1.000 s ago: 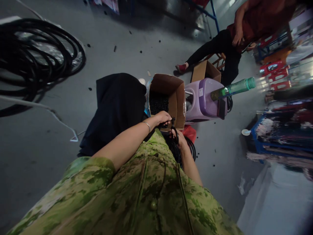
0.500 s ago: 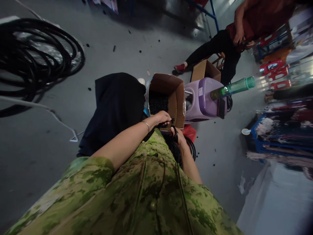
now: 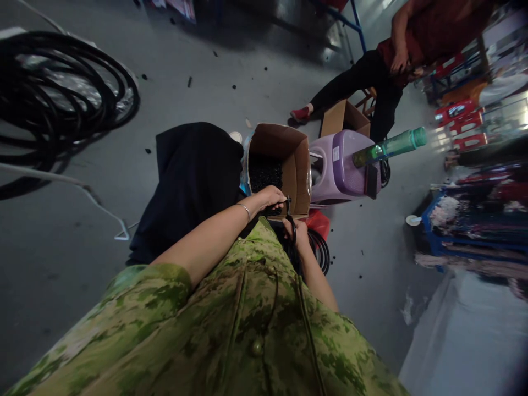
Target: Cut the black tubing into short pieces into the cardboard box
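Fingers (image 3: 286, 224) around looped, seemingly metal scissors (image 3: 294, 232)

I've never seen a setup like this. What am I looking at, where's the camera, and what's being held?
There is no robot here, just a person using two bare hands. The camera sits on that person's head, looking forward and down, so a patterned green shirt fills the lower part. The right hand holds scissors. The left hand is near the blades; anything it pinches is too small to make out. Beyond is an open cardboard box with small black pieces inside. Thick black coils lie on the floor to the left, and another person sits at upper right.
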Demonstrator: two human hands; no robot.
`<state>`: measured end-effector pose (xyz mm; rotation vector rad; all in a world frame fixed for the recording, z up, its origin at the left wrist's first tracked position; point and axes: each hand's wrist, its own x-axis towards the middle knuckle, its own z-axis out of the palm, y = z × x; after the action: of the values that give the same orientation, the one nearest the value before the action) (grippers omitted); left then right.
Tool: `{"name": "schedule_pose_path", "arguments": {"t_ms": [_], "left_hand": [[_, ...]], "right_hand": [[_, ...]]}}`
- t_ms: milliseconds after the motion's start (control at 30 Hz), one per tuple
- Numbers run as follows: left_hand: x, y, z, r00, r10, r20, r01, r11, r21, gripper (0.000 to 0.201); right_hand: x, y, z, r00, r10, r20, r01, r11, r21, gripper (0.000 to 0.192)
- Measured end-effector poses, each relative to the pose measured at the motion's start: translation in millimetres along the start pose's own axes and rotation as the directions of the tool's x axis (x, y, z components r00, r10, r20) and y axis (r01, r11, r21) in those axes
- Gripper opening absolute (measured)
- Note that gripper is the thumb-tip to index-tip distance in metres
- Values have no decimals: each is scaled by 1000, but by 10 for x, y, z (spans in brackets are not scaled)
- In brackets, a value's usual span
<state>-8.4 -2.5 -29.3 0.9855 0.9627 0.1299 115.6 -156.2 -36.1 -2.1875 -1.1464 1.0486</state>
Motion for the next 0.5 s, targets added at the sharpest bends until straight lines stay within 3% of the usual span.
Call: {"name": "schedule_pose_path", "arguments": {"t_ms": [233, 500], "left_hand": [[-17, 39, 43, 995, -85, -50, 80, 993, -89, 30], [-18, 21, 33, 987, -119, -112, 100, 982, -163, 5]], "right_hand": [[52, 29, 179, 994, 41, -104, -38, 999, 32, 52], [102, 14, 162, 990, 30, -137, -33, 999, -18, 53]]}}
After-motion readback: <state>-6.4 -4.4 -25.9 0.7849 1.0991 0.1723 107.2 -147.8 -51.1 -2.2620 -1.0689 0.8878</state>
